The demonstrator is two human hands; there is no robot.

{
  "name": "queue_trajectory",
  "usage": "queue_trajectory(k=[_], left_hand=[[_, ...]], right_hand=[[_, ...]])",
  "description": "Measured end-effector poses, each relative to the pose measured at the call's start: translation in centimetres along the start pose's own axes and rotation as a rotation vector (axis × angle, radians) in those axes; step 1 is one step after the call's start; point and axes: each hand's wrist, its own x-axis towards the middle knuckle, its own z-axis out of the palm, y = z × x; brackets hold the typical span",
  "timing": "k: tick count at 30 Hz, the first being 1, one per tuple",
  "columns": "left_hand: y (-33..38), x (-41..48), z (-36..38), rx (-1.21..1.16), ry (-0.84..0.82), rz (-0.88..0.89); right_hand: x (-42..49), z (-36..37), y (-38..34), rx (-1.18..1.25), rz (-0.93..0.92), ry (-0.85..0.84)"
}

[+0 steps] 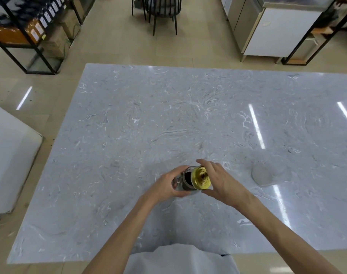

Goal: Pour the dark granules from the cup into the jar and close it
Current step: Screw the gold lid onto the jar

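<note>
Grey marble table fills most of the view. A clear cup sits on it, off to the right of the hands. Near the front edge, the left hand wraps around the glass jar with dark granules inside. The right hand grips the gold lid, tilted over the jar's mouth.

Grey marble table filling the middle, catching strip-light glare. Beige tiled floor showing beyond. Black shelving standing far left, black chair at top centre, steel cabinet sitting far right.
</note>
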Motion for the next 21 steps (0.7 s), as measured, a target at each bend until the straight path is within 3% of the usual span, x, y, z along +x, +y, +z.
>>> queue_trajectory(k=[5, 21], left_hand=[[0.0, -0.1, 0.0, -0.051, 0.003, -0.046], [0.1, 0.0, 0.1, -0.072, 0.004, -0.025]], right_hand=[[2.1, -1.1, -1.1, -0.049, -0.154, -0.023], [2.8, -0.7, -0.2, -0.128, -0.094, -0.143]])
